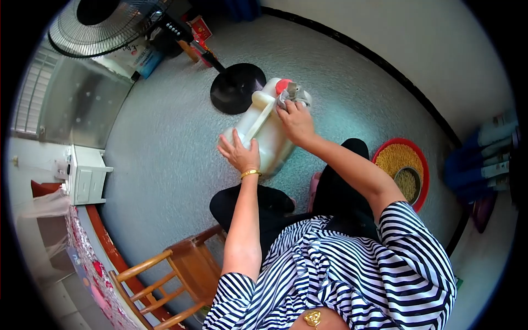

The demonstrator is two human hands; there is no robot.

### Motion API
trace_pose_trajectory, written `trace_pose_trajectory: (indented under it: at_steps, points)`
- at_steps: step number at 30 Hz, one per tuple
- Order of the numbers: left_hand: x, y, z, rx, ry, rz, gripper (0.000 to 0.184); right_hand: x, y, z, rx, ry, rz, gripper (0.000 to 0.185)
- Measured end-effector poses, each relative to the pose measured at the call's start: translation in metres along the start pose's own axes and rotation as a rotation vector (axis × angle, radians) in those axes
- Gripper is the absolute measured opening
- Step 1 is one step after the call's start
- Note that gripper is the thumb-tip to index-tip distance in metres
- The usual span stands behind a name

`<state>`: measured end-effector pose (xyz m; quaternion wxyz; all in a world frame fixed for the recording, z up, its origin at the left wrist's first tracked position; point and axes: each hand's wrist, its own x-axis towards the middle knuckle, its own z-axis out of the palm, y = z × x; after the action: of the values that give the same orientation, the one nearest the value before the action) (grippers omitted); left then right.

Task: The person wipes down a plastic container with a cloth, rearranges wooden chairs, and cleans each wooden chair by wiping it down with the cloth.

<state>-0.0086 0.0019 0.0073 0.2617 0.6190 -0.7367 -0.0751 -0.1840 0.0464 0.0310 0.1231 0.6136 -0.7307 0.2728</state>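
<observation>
A large whitish plastic jug (269, 146) with a handle and a red cap (283, 86) is on the floor in front of my knees, tilted in my view. My left hand (241, 154) lies on the jug's near left side, fingers spread, not wrapped round the handle. Near the cap, my right hand (297, 122) has its fingers closed on a crumpled grey cloth (291, 96), which is pressed against the jug's upper end. Part of the cloth is hidden under the fingers.
A standing fan's round black base (237, 88) is just beyond the jug. To my right sits a red basin (400, 144) of yellow grain with a metal bowl (407, 184) in it. A wooden chair (192, 269) stands at my left, and a white cabinet (88, 175) is farther left.
</observation>
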Motion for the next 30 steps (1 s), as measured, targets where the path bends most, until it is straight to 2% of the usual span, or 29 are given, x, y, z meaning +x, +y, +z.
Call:
trace_pose_trajectory:
  at_steps: [3, 7, 9, 12, 15, 16, 18, 20, 23, 24, 26, 30]
  points:
    - [-0.001, 0.000, 0.001, 0.000, 0.013, -0.001, 0.064, 0.017, 0.000, 0.006, -0.082, -0.004, -0.152, 0.017]
    - [-0.001, -0.010, 0.011, -0.104, 0.095, 0.052, 0.064, 0.049, -0.002, 0.017, -0.041, -0.145, -0.159, 0.010]
    - [-0.004, -0.008, 0.013, -0.199, 0.161, -0.055, 0.061, 0.064, -0.004, 0.029, -0.027, -0.148, -0.166, 0.010]
    - [-0.007, -0.007, 0.014, -0.293, 0.230, -0.109, 0.058, 0.078, -0.006, 0.046, -0.040, -0.206, -0.184, 0.011]
    - [-0.007, -0.006, 0.015, -0.298, 0.257, -0.142, 0.056, 0.088, -0.018, 0.062, -0.227, -0.242, -0.463, 0.017]
    - [-0.007, -0.006, 0.014, -0.295, 0.258, -0.145, 0.056, 0.090, -0.026, 0.067, -0.223, -0.243, -0.466, 0.017]
    - [-0.008, -0.005, 0.013, -0.308, 0.269, -0.127, 0.056, 0.094, -0.042, 0.075, -0.396, -0.498, -0.634, 0.019]
    - [-0.009, -0.004, 0.012, -0.316, 0.273, -0.130, 0.056, 0.097, -0.056, 0.079, -0.359, -0.553, -0.577, 0.019]
    - [-0.009, -0.005, 0.014, -0.328, 0.289, -0.121, 0.056, 0.098, -0.071, 0.081, -0.119, -0.700, -0.332, 0.019]
    - [-0.010, -0.006, 0.015, -0.329, 0.302, -0.112, 0.056, 0.096, -0.075, 0.085, -0.120, -0.703, -0.333, 0.019]
    - [-0.011, -0.007, 0.016, -0.341, 0.298, -0.118, 0.056, 0.091, -0.084, 0.092, 0.133, -0.779, -0.184, 0.019]
    - [-0.010, -0.007, 0.018, -0.352, 0.314, -0.126, 0.055, 0.083, -0.085, 0.076, 0.409, -0.674, 0.034, 0.021]
